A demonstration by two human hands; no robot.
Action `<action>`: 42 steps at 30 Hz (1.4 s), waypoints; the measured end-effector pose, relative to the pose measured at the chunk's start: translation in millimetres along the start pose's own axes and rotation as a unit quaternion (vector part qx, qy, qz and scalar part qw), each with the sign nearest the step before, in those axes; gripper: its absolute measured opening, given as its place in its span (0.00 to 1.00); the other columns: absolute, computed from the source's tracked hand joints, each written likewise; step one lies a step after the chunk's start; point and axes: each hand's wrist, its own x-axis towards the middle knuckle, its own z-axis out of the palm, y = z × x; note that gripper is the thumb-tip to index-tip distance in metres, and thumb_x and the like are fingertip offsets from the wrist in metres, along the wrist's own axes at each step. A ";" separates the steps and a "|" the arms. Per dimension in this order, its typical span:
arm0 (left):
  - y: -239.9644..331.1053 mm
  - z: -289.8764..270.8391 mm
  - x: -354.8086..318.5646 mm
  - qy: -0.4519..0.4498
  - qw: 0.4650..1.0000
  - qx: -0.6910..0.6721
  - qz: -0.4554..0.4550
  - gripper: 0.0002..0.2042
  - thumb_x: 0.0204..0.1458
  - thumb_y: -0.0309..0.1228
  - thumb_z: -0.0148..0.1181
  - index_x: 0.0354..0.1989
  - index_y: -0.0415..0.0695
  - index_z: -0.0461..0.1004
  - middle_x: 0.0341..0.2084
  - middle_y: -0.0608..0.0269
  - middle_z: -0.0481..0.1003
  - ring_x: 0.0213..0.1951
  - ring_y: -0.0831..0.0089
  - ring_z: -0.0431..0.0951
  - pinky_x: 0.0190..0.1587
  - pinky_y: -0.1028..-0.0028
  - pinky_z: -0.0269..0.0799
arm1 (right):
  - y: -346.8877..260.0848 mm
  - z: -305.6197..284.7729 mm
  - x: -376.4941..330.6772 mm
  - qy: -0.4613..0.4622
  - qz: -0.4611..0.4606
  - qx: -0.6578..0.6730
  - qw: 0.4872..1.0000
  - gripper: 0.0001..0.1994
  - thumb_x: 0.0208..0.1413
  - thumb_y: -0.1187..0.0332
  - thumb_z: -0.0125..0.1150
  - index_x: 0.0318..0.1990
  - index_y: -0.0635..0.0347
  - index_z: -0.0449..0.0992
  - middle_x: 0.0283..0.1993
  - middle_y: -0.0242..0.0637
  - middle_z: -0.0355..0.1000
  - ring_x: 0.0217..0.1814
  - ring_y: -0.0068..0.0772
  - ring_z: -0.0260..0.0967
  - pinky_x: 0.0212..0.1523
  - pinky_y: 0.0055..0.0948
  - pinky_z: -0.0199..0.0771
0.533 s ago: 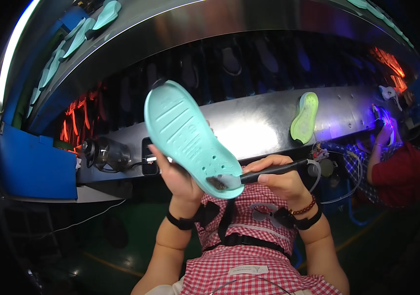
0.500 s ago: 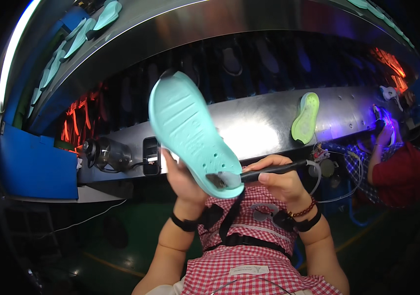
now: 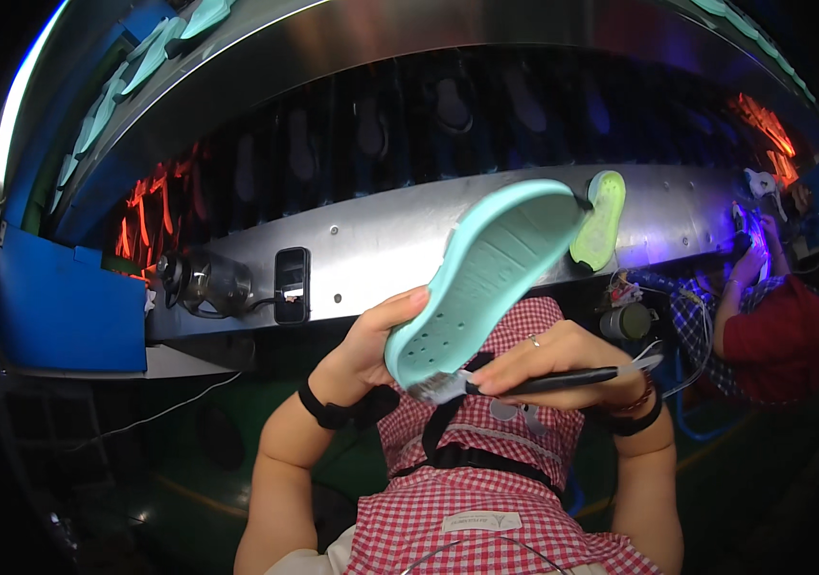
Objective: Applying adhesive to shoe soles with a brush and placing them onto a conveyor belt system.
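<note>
A turquoise shoe sole with a raised rim, several small holes and a dark tip is held up over the bench's front edge, tilted toward the far right. My left hand grips its near left side, with the thumb on the rim. In my right hand is a brush with a black handle, its fingers closed round it. The brush's pale bristle end touches the rim at the sole's near end.
A metal bench spans the front, bearing a yellow-green sole, a black tray and a clear jug. Dark sole shapes line the belt behind. A blue cabinet stands left; a co-worker in red sits right.
The turquoise sole has swung from leaning left to leaning right, and its inner side shows more. The brush has moved from inside the sole to its near rim.
</note>
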 end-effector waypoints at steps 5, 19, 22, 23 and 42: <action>5.7 12.2 -5.0 0.013 0.991 0.037 -0.129 0.26 0.55 0.40 0.45 0.57 0.34 0.56 0.44 0.45 0.68 0.41 0.67 0.74 0.40 0.72 0.73 | -1.4 -14.6 -2.0 -0.012 0.035 0.026 0.999 0.11 0.41 0.78 0.63 0.36 0.66 0.76 0.38 0.47 0.74 0.41 0.39 0.74 0.42 0.28 0.73; 24.5 10.3 -40.8 0.098 0.982 0.138 -0.079 0.32 0.45 0.44 0.48 0.55 0.30 0.59 0.46 0.44 0.68 0.45 0.62 0.72 0.50 0.70 0.64 | -9.3 -16.3 -17.7 -0.025 -0.013 -0.023 0.999 0.11 0.40 0.80 0.62 0.35 0.66 0.76 0.40 0.48 0.73 0.43 0.37 0.73 0.43 0.28 0.73; 27.5 17.4 -46.0 0.114 0.982 0.149 -0.026 0.34 0.41 0.46 0.49 0.52 0.30 0.62 0.41 0.42 0.70 0.37 0.59 0.75 0.38 0.68 0.73 | -5.9 -12.7 -12.1 0.103 -0.009 -0.060 0.993 0.11 0.38 0.81 0.63 0.34 0.66 0.76 0.38 0.48 0.74 0.43 0.37 0.73 0.43 0.27 0.74; 30.6 19.2 -46.6 0.102 0.983 0.151 -0.003 0.34 0.40 0.47 0.49 0.51 0.29 0.63 0.39 0.42 0.71 0.34 0.59 0.75 0.33 0.67 0.75 | -3.0 -11.1 -11.1 0.102 -0.012 -0.062 0.993 0.11 0.38 0.81 0.63 0.34 0.66 0.76 0.38 0.48 0.74 0.43 0.37 0.73 0.43 0.27 0.74; -57.6 -26.0 23.4 0.128 0.959 -0.162 0.194 0.43 0.46 0.68 0.23 0.55 0.40 0.60 0.47 0.49 0.67 0.48 0.55 0.68 0.53 0.58 0.62 | 42.4 31.5 9.0 0.237 0.035 -0.171 0.956 0.11 0.38 0.75 0.64 0.34 0.60 0.77 0.27 0.37 0.72 0.25 0.26 0.68 0.26 0.22 0.66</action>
